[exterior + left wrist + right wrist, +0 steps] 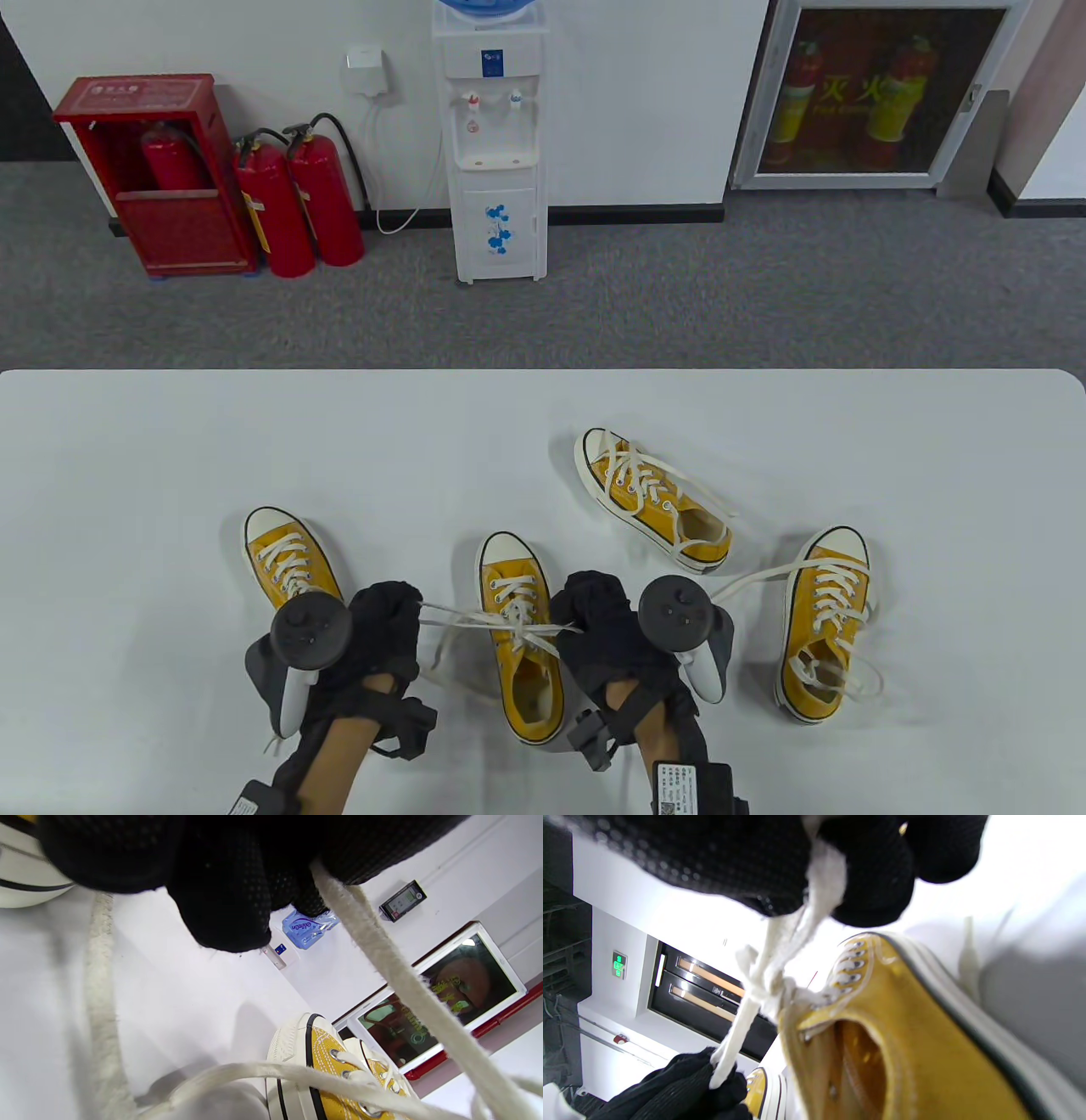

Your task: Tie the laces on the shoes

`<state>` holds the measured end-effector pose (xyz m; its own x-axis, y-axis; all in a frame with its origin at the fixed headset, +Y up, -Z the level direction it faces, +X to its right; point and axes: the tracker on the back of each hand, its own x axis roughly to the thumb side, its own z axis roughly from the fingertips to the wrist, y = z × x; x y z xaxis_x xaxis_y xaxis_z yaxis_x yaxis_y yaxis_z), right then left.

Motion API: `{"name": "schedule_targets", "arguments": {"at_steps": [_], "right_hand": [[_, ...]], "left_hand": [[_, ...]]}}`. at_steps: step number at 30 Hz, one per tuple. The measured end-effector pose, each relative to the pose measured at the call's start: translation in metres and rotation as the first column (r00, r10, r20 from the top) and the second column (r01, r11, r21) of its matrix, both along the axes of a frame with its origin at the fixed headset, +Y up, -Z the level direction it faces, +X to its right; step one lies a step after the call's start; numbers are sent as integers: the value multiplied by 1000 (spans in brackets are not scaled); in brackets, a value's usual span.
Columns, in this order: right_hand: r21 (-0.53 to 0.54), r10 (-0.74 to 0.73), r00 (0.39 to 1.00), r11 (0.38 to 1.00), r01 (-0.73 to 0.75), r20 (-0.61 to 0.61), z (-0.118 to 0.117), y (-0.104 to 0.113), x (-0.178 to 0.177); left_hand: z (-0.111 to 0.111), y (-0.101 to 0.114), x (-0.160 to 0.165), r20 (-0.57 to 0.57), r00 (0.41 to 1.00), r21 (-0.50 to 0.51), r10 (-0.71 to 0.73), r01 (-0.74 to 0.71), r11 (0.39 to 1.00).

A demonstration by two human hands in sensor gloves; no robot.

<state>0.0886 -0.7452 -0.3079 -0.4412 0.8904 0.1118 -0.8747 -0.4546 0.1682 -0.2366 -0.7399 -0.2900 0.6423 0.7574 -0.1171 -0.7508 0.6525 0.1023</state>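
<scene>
Near the tabletop's [170, 424] front edge, both hands grip the middle shoe's [522, 645] lace [475, 618], left hand [382, 628] and right hand [598, 628] on opposite sides, drawing the knot tight.

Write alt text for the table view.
Two gloved hands, left hand and right hand, pull the laces of a yellow shoe apart sideways. Three more yellow shoes with loose laces sit on the white table.

Far beyond the hands, to their right, the glass-fronted wall cabinet [882, 93] shows yellow characters, "灭火" readable. The red extinguisher box [153, 170], far beyond to their left, carries white lettering too small to read. Nothing else legible.
</scene>
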Motion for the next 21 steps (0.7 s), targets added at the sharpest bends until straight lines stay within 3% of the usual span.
{"name": "schedule_targets", "arguments": {"at_steps": [7,12,21], "right_hand": [[33,-88,974,996,82,210,-1,-4,30],[6,-38,938,999,38,345,0,-8,43],[-20,0,929,1000,8,371,1,-10,45]], "left_hand": [[1,1,-1,-12,1000,5,-28,28,1000],[1,1,2,-7,998,10,-67,67,998],[1,-1,5,6,996,-3,-91,91,996]]}}
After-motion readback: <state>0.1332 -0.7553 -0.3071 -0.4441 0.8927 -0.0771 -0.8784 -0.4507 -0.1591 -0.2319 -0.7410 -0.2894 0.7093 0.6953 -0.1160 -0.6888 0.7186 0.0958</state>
